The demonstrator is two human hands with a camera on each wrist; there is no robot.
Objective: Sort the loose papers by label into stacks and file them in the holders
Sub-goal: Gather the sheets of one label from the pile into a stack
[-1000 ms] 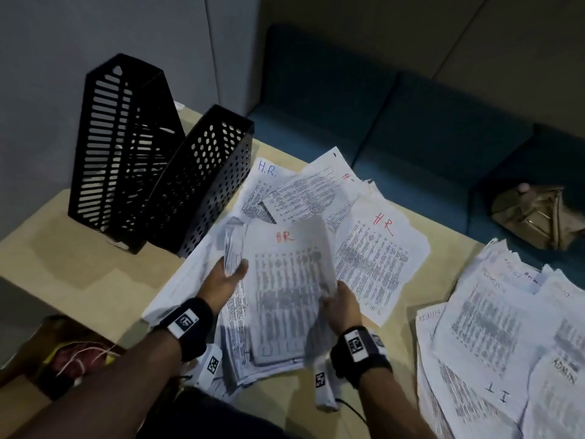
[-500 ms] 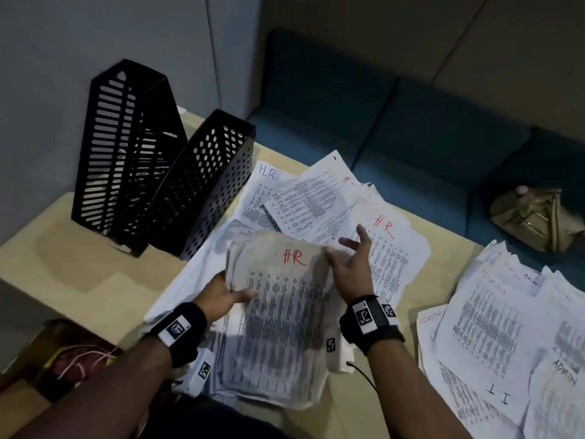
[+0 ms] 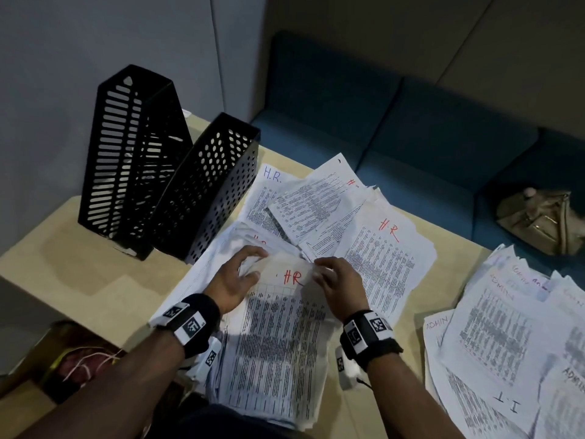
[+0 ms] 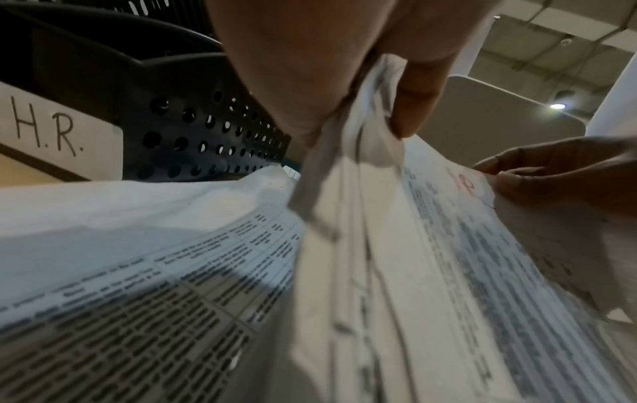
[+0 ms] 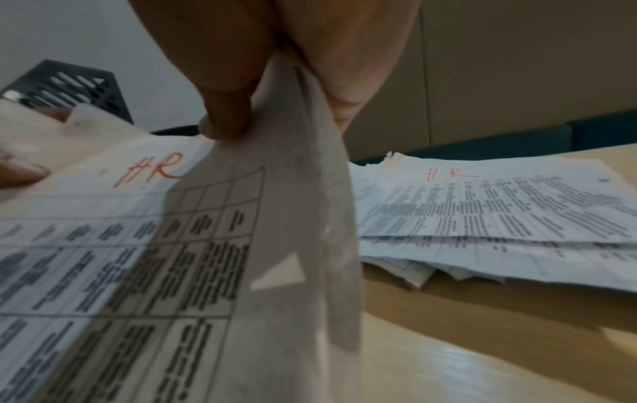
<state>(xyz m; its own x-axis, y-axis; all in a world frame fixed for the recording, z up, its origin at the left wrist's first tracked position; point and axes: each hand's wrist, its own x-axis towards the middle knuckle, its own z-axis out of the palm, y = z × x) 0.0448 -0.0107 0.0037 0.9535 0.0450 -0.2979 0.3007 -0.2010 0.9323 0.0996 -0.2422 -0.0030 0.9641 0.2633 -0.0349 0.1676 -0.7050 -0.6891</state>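
Note:
A stack of printed sheets marked HR in red (image 3: pixel 278 337) lies lengthwise in front of me on the wooden table (image 3: pixel 79 274). My left hand (image 3: pixel 235 275) pinches its top left corner, thumb under the sheets (image 4: pixel 358 141). At the top right corner my right hand (image 3: pixel 340 285) pinches the edge (image 5: pixel 303 131) between thumb and fingers. More loose HR sheets (image 3: pixel 383 248) fan out behind the stack. Two black perforated file holders (image 3: pixel 202 188) stand at the back left, the taller one (image 3: pixel 133 153) against the wall. An H.R. label (image 4: pixel 48 133) shows on a holder.
A messy pile of sheets marked ADMIN and IT (image 3: pixel 512 343) covers the table's right side. Behind the table runs a blue bench (image 3: pixel 395 131) with a tan bag (image 3: pixel 544 220) on it. A box with red and yellow contents (image 3: pixel 76 365) sits below the table's left edge.
The HR stack has come down from upright to lying flat on the table. Both hands slid up its sides to the top corners, the right one closing from spread fingers to a pinch.

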